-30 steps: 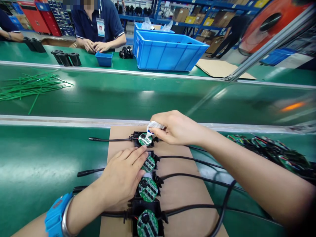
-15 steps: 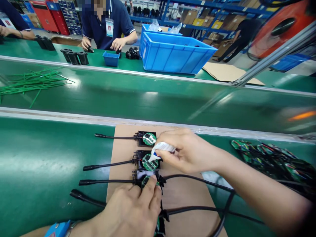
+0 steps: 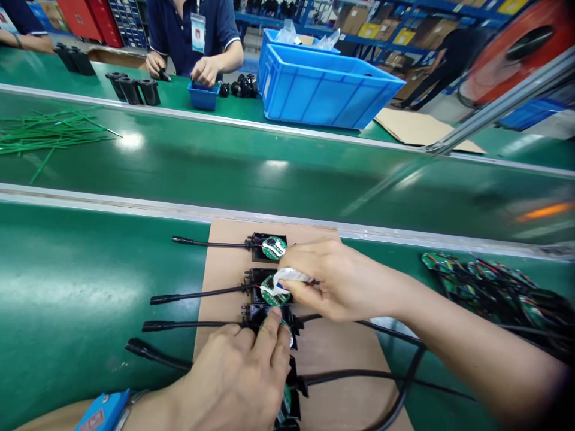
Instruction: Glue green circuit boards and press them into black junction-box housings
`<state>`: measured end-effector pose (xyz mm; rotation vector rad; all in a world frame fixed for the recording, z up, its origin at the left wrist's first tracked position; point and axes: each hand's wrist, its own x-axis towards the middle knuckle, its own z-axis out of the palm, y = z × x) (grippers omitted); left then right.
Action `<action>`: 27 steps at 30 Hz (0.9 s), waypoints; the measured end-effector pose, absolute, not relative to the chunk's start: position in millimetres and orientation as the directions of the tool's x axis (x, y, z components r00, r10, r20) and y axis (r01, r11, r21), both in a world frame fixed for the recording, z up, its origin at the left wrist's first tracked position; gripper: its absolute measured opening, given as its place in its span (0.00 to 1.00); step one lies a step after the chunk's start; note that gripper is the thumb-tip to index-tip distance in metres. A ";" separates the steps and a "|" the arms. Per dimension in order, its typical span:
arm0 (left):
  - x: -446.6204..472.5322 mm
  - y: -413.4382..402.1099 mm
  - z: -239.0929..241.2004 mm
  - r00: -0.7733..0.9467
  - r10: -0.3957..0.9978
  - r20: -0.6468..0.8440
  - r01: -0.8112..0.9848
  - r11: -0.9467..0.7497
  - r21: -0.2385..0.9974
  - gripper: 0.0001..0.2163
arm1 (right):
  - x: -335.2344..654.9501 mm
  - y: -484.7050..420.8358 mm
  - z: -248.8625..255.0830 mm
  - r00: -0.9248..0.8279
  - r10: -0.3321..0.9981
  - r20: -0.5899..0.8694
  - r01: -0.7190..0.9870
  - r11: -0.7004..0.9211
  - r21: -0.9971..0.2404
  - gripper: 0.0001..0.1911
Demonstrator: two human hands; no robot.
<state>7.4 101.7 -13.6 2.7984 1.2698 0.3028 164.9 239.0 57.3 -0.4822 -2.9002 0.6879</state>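
Observation:
My right hand (image 3: 332, 278) is closed around a white squeeze tube (image 3: 294, 275). The tube's nozzle points down at a round green circuit board (image 3: 275, 296) in the second black housing, and white paste shows near its tip. My left hand (image 3: 238, 374) lies over the housings nearer to me, its fingers stretched out. The index fingertip presses on the third housing (image 3: 258, 312), whose board is mostly covered. At the far end, another housing (image 3: 256, 254) holds a round board (image 3: 274, 247) with white paste on it. Black cables (image 3: 193, 298) run left from the housings.
Brown cardboard (image 3: 341, 359) lies under the row. Wired circuit boards (image 3: 498, 293) are piled at right, near thick black cables (image 3: 359, 376). Green ties (image 3: 49, 133) lie on the middle strip. Across it are a large blue bin (image 3: 327, 90), a small blue tray (image 3: 204, 97) and a co-worker (image 3: 179, 36).
The tube's nozzle has shifted to the left side of the second board, and my left fingertips have moved slightly up. The co-worker's hand has moved over the small blue tray.

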 end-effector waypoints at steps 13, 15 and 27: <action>5.4 101.8 -9.6 0.652 0.741 0.161 0.731 -0.671 0.129 0.20 | 185.7 239.0 58.1 -0.926 0.377 0.035 0.320 0.829 -0.458 0.11; 5.0 101.3 -10.0 0.649 0.740 0.175 0.731 -0.671 0.123 0.20 | 186.0 241.0 56.6 -0.924 0.379 0.058 0.317 0.839 -0.443 0.11; 2.5 101.5 -8.3 0.641 0.726 0.249 0.730 -0.677 0.094 0.19 | 180.0 249.7 50.2 -0.923 0.366 0.120 0.290 0.865 -0.408 0.13</action>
